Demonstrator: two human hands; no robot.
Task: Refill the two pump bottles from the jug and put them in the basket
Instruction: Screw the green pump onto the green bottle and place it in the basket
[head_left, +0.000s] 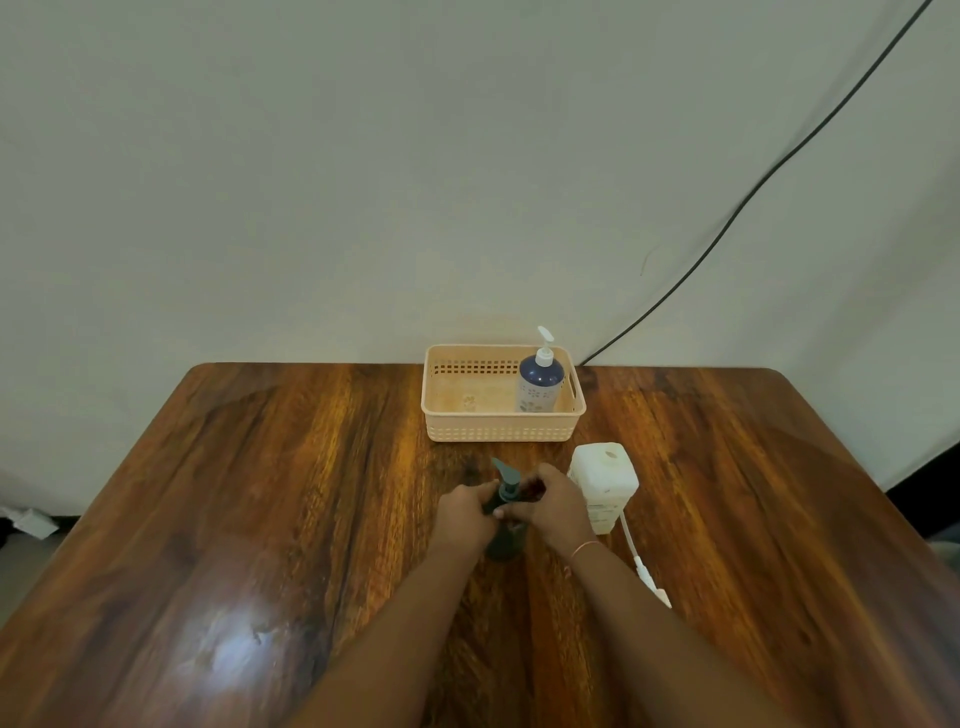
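A dark pump bottle (505, 543) stands on the wooden table (260, 493) in front of me. My left hand (467, 512) grips its shoulder and neck. My right hand (550, 501) is closed around its dark pump head (506, 475), whose nozzle points up and to the left. A blue pump bottle (540, 382) with a white pump stands upright in the right end of the peach basket (498, 430). The white jug (605, 480) stands just right of my right hand, its round mouth showing on top.
A white tube with a small white fitting (644, 569) lies on the table right of my right forearm. A black cable (727, 223) runs down the wall behind the basket. The table's back edge meets the wall.
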